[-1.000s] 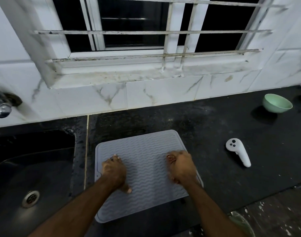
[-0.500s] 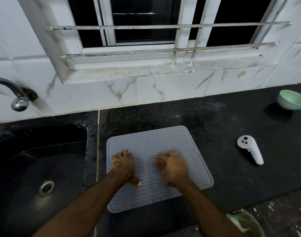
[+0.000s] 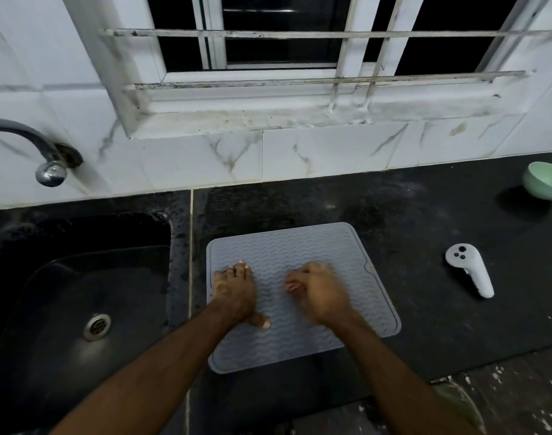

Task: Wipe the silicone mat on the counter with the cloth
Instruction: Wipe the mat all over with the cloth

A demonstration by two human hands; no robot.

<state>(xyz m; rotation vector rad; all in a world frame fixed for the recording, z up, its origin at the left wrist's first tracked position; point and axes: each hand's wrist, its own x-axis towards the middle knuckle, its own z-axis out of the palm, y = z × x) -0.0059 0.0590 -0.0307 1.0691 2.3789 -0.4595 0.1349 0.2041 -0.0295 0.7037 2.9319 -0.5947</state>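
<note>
A grey silicone mat (image 3: 299, 246) with a wavy ribbed surface lies on the black counter (image 3: 394, 215), just right of the sink. My left hand (image 3: 235, 293) presses flat on the mat's left side, fingers straight and thumb stretched out. My right hand (image 3: 318, 293) rests on the middle of the mat, blurred, with its fingers curled under into a fist. No cloth shows in either hand or anywhere on the counter.
A black sink (image 3: 64, 277) with a metal drain sits to the left, under a chrome tap (image 3: 50, 174). A white controller (image 3: 469, 271) lies on the counter to the right of the mat. Further back stands a green bowl (image 3: 544, 180). The tiled wall and the barred window are behind.
My right hand has slid left across the mat, from near its right edge to the middle. My left hand has stayed pressed on the left side.
</note>
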